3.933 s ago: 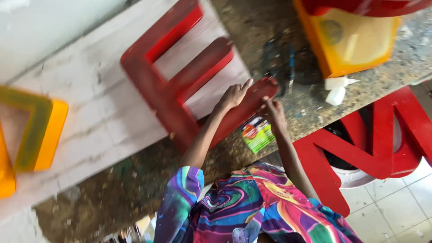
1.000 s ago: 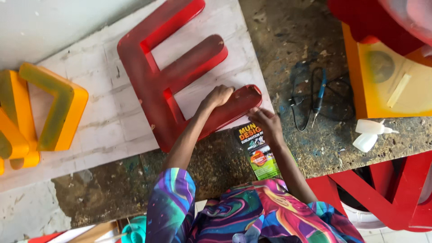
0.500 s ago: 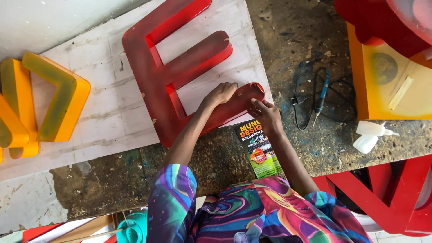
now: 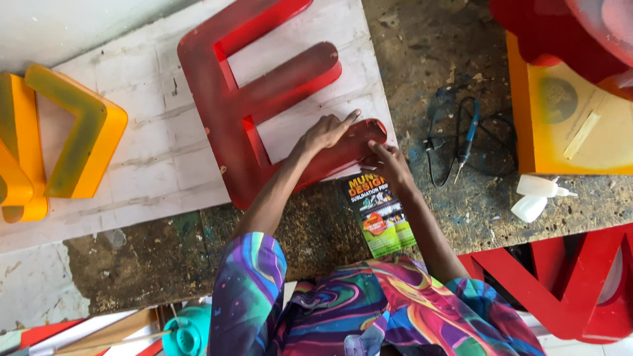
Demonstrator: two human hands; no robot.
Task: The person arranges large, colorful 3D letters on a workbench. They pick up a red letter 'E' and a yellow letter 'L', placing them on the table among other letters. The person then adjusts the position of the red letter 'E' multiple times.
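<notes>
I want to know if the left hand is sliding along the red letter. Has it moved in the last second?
Yes. The left hand has stretched its index finger toward the rounded end of the red letter.

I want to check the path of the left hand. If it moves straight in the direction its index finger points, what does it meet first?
The left hand points up and right, across the white board. The board's bare edge comes first, then probably the stained workbench; nothing else seems to lie in that line.

head cam | looks straight down, near | workbench (image 4: 461,217) (single view, nothing shared)
</notes>
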